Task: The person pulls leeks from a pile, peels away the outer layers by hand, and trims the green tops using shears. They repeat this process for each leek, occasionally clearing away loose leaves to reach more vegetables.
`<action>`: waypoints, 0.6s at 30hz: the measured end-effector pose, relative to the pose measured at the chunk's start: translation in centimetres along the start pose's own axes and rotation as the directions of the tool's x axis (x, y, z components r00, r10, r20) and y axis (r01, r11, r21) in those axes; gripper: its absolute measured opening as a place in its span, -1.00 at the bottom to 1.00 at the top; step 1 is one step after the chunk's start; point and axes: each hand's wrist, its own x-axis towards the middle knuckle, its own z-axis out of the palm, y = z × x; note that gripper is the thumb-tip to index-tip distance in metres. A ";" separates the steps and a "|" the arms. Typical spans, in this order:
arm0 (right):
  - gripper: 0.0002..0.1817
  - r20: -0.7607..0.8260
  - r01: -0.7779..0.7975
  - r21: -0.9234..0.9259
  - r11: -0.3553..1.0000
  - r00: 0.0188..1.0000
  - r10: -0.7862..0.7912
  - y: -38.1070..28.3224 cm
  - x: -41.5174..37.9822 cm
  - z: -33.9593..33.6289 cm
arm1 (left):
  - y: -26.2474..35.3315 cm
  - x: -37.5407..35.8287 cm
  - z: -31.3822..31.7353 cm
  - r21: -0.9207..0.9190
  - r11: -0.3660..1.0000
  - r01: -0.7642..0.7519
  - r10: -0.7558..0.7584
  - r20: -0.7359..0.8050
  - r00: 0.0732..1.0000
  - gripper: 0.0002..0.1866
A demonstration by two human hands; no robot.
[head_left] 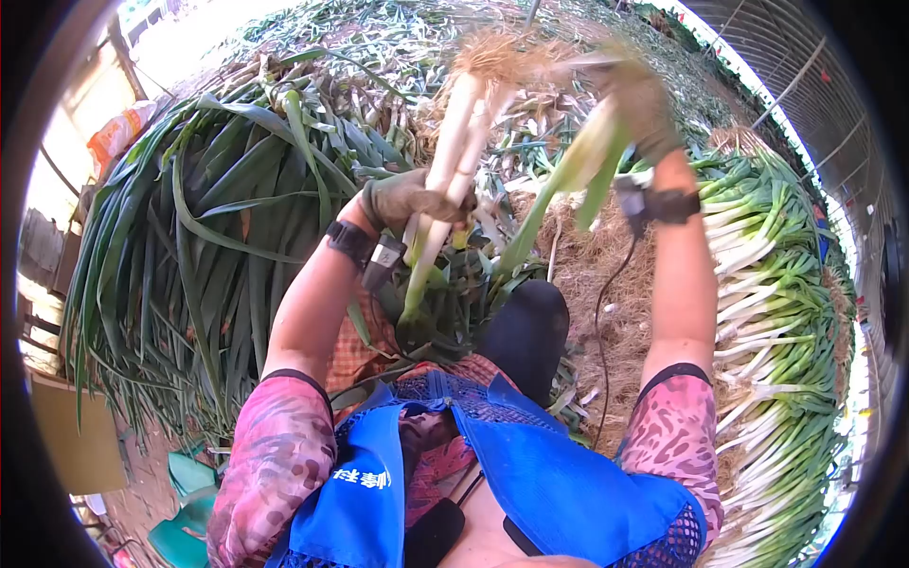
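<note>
left hand (409, 199) gloved, gripping white scallion stalks (454, 151) roots up | right hand (639, 99) gloved, blurred, pulling green outer leaf (568, 185) | trimmed scallion pile (776, 312) at right

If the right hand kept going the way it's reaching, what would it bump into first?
Probably the rooty tops of the white leek stalks held by the left hand. The right hand is blurred, so depth is uncertain.

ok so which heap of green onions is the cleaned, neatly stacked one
The pile on the right: white stalks lined up side by side. The heap on the left is loose, tangled green leaves.
</note>
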 end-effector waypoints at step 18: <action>-0.64 0.469 0.563 -0.085 0.822 0.751 -0.466 -6.1 -1.1 6.3 | -2.2 0.1 2.4 -0.209 0.974 0.084 -0.052 0.154 0.987 -0.29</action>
